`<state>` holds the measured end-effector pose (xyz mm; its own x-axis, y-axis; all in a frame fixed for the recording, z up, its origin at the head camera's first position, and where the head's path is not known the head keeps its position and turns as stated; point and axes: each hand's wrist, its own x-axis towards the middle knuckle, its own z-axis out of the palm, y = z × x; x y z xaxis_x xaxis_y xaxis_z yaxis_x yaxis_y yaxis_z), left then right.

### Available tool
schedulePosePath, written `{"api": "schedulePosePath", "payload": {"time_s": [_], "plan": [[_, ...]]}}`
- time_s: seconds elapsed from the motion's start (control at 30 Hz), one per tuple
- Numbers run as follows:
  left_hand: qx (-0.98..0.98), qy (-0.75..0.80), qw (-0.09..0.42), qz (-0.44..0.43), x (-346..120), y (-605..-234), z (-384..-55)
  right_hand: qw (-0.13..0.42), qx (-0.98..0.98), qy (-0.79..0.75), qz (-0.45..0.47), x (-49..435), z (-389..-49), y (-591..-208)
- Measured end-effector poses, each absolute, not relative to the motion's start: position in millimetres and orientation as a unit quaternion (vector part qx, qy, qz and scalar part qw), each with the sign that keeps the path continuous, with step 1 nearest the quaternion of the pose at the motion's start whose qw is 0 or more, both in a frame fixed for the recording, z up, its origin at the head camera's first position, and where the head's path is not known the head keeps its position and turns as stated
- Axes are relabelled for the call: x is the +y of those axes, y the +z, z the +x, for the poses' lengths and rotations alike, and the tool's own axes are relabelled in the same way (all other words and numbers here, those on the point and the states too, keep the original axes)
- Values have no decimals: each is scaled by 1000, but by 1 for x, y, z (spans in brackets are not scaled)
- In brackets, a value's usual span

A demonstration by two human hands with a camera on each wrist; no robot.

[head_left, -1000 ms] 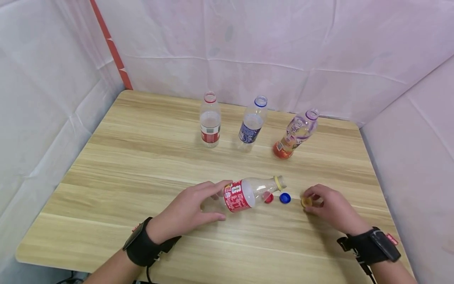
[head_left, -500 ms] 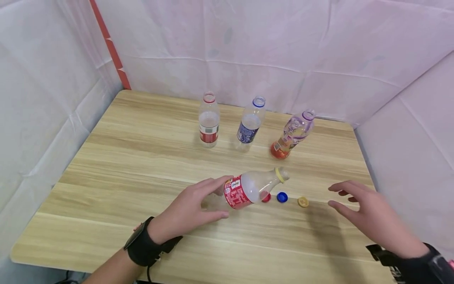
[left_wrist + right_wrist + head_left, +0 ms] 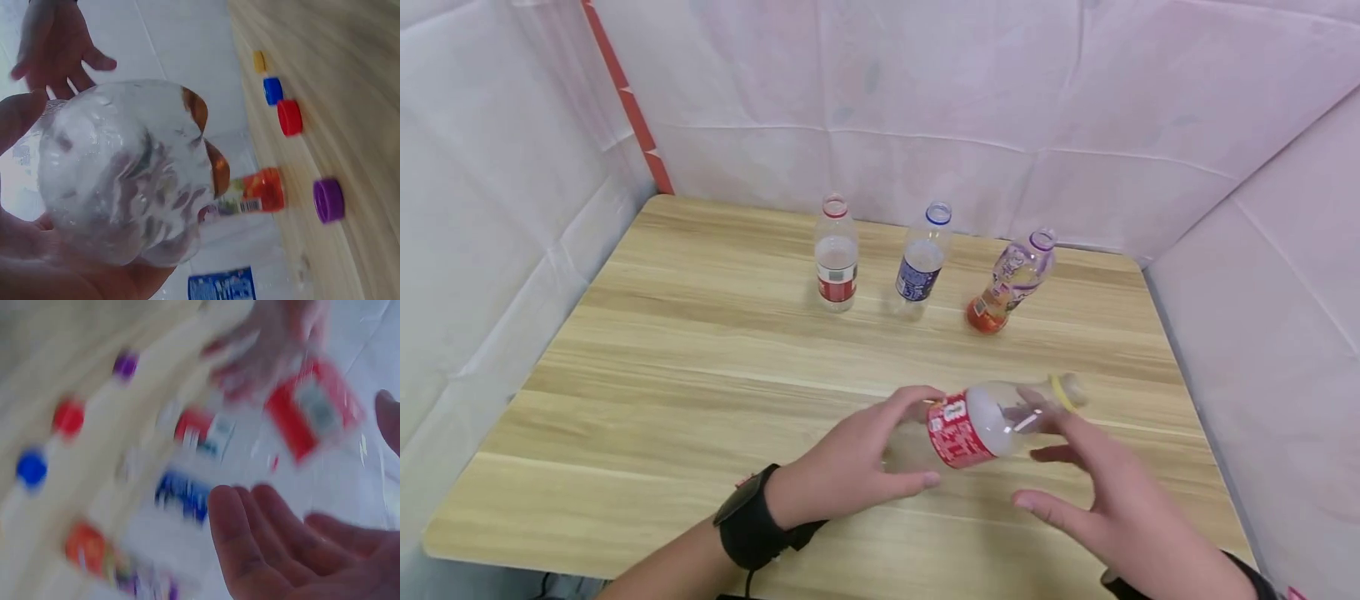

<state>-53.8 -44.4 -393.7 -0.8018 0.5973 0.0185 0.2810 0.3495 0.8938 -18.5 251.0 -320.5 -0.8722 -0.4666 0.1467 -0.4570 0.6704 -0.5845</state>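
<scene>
My left hand (image 3: 857, 467) grips the lower part of a clear plastic bottle (image 3: 958, 429) with a red label and a yellow neck ring. The bottle is capless and leans over to the right, held above the table. By its neck is my right hand (image 3: 1123, 508), thumb and fingers spread; whether they touch the bottle cannot be told. In the left wrist view a yellow cap (image 3: 259, 61), a blue cap (image 3: 273, 91), a red cap (image 3: 289, 117) and a purple cap (image 3: 329, 200) lie in a row on the table. Bottle and hands hide them in the head view.
Further back on the wooden table (image 3: 662, 400) stand a red-labelled bottle (image 3: 837, 283), a blue-labelled bottle (image 3: 917, 279) and a purple-and-orange bottle (image 3: 1011, 279), all capless. White sheeting (image 3: 925, 83) rises behind and at both sides.
My right hand let go of the yellow cap, drew away to the right, then came back left to the bottle neck. My left hand has carried the bottle rightward.
</scene>
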Motion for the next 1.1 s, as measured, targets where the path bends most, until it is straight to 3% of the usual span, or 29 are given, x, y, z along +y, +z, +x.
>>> {"api": "schedulePosePath", "payload": {"time_s": [0.2, 0.5, 0.8, 1.1], "plan": [[803, 478, 151, 322, -19, -394, -51, 43, 873, -420, -246, 244, -23, -331], [820, 460, 132, 314, -22, -395, -54, 13, 875, -439, -206, 278, -51, -323], [836, 460, 128, 270, -55, -401, -50, -41, 939, -326, -98, 347, -141, -315], [864, 450, 106, 202, -90, -400, -40, -21, 960, -277, -34, 371, -208, -336]]}}
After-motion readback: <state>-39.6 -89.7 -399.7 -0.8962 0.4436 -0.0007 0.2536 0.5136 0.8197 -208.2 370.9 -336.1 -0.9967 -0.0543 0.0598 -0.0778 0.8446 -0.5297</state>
